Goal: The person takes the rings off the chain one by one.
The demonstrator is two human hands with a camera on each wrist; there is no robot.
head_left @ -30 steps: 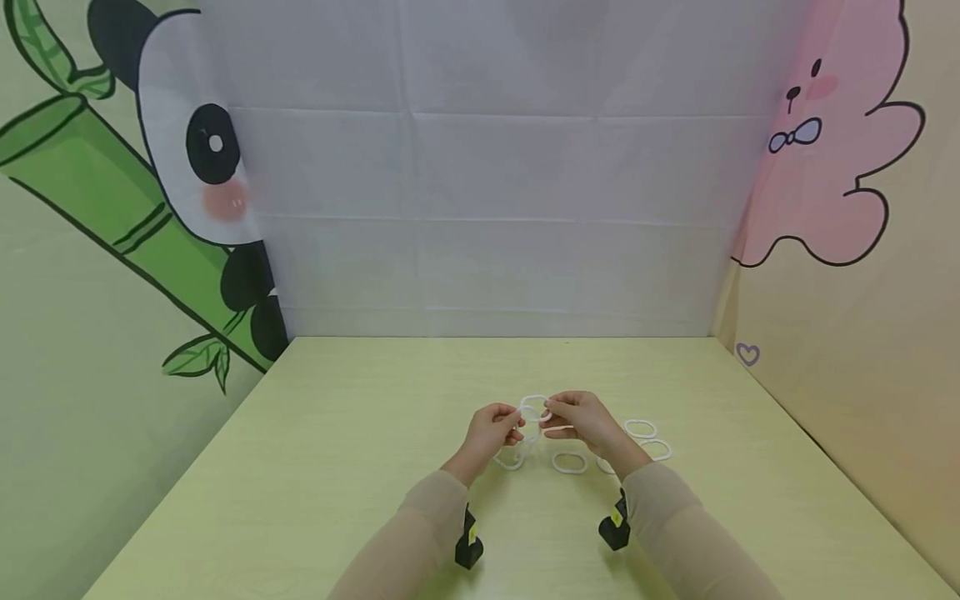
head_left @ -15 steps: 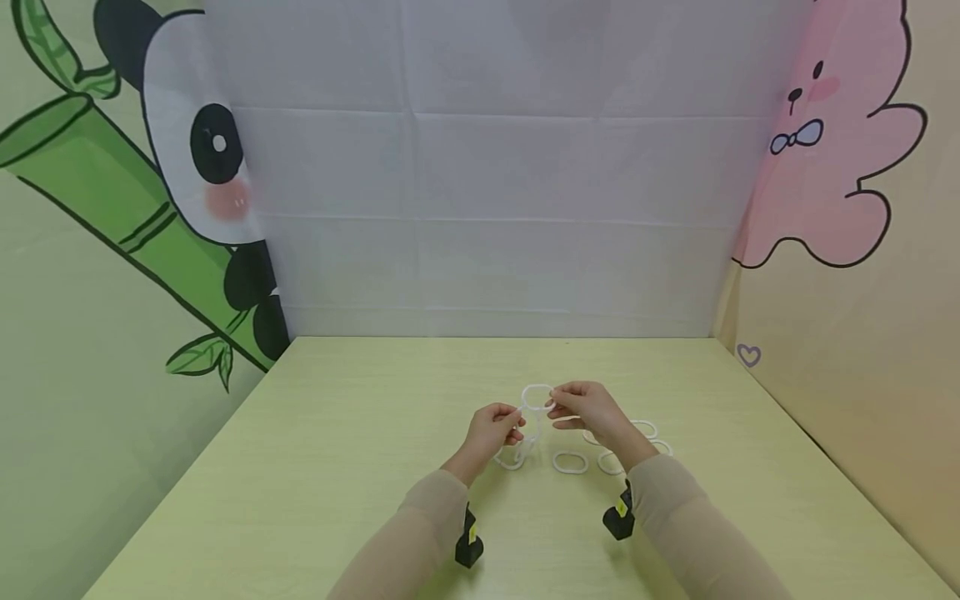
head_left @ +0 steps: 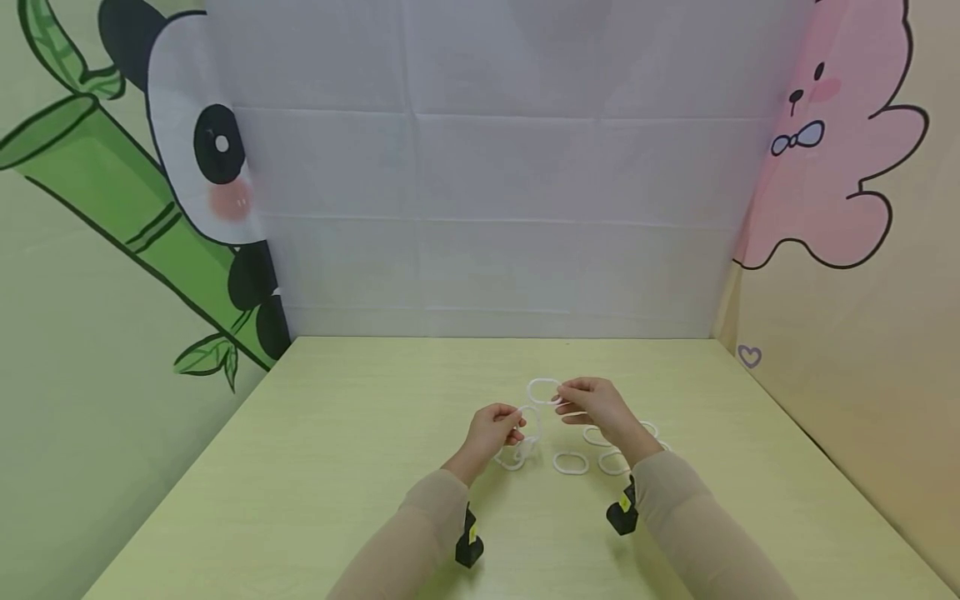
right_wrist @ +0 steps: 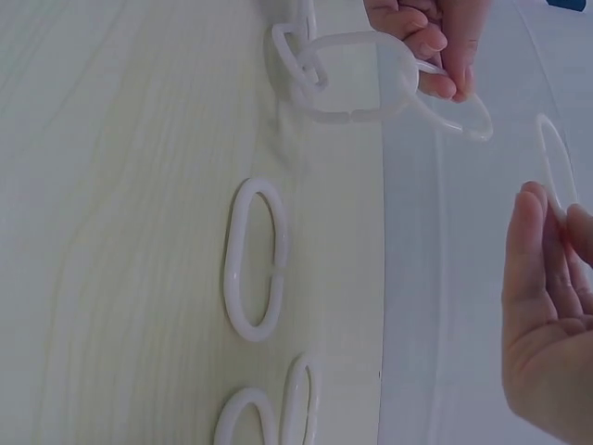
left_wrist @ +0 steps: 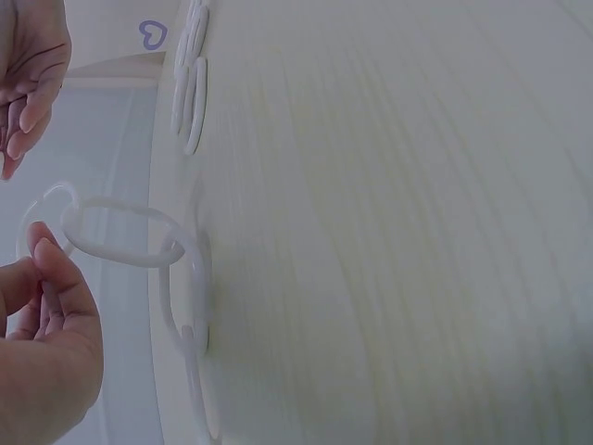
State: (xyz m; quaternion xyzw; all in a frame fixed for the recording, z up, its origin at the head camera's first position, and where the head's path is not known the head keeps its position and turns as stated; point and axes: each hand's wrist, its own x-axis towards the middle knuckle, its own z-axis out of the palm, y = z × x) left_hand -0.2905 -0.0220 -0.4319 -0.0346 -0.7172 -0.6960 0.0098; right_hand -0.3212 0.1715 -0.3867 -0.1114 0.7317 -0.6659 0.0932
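My left hand (head_left: 491, 433) pinches the end link of a white plastic chain (left_wrist: 130, 258) between thumb and fingertips. From that link the rest of the chain hangs down, its lower links reaching the tabletop. Higher and to the right, my right hand (head_left: 600, 406) holds a single white oval chain link (right_wrist: 545, 153) by one end. A gap separates this link from the chain in the right wrist view. The loose link's other end points toward the left hand. Each link on the table looks like an oval ring, and one shows a small slit in its side.
Several loose white links lie on the pale wooden table (head_left: 360, 433), the nearest loose link (right_wrist: 236, 250) just right of the chain. Others sit partly behind the right forearm. A white backdrop (head_left: 487, 250) stands at the table's far edge, with cartoon-printed walls on both sides.
The right hand has moved up and to the right with its link, which overlapped the chain's end link a second ago and now stands apart. The left hand has stayed in place.
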